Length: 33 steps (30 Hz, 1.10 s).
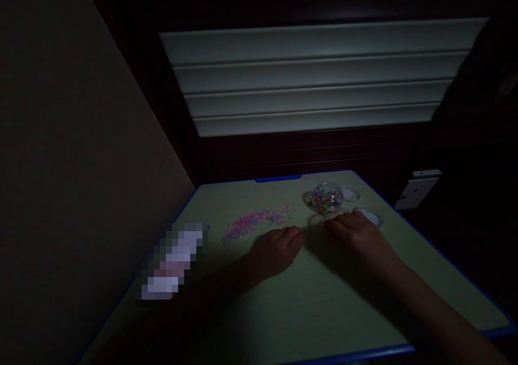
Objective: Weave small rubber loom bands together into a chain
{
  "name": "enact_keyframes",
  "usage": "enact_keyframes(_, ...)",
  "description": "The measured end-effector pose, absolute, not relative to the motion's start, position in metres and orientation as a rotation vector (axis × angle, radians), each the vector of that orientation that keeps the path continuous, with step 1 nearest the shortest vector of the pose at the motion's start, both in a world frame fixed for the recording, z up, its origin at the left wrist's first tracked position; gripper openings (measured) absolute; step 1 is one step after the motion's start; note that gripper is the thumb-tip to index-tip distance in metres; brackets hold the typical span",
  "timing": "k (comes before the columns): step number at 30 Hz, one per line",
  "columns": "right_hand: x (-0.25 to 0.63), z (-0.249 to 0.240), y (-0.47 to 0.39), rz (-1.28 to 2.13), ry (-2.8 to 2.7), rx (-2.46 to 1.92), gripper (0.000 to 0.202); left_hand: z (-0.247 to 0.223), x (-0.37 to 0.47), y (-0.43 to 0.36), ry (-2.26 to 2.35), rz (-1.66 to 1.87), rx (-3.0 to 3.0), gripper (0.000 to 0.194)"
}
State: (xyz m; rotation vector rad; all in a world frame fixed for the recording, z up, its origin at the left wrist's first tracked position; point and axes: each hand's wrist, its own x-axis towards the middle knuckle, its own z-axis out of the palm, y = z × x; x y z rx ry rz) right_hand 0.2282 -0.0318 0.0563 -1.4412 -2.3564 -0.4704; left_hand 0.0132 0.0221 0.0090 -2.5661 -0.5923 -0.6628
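Pinkish bands [253,222] are strewn beyond the left hand [278,250], slanting lower-left to upper-right. A container [332,212] is part-hidden by the right hand [358,234]; neither grip's state can be told.

Left hand [278,250] and right hand [359,237] both reach forward, curled

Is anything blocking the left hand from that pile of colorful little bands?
Nothing that I can see. The pile of colorful little bands lies on the table, just beyond the left hand.
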Motion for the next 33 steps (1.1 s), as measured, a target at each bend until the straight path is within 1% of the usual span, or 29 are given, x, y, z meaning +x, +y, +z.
enact_keyframes(11, 0.228, 0.056, -0.033, -0.452, -2.348, -1.349, 0.010, 0.008, 0.014, 0.023, -0.607, -0.655, -2.590, 0.011)
enact_keyframes(20, 0.218, 0.050, -0.033, -0.442, -2.437, -1.207, 0.013, 0.008, 0.013, 0.023, -0.680, -0.565, -2.615, 0.011)
enact_keyframes(25, 0.216, 0.050, -0.034, -0.435, -2.470, -1.202, 0.013, 0.013, 0.007, 0.025, -0.811, -0.423, -2.646, 0.014)
enact_keyframes(33, 0.216, 0.052, -0.037, -0.380, -2.479, -1.208, 0.015, 0.023, -0.008, 0.043, -1.140, -0.232, -2.623, 0.019)
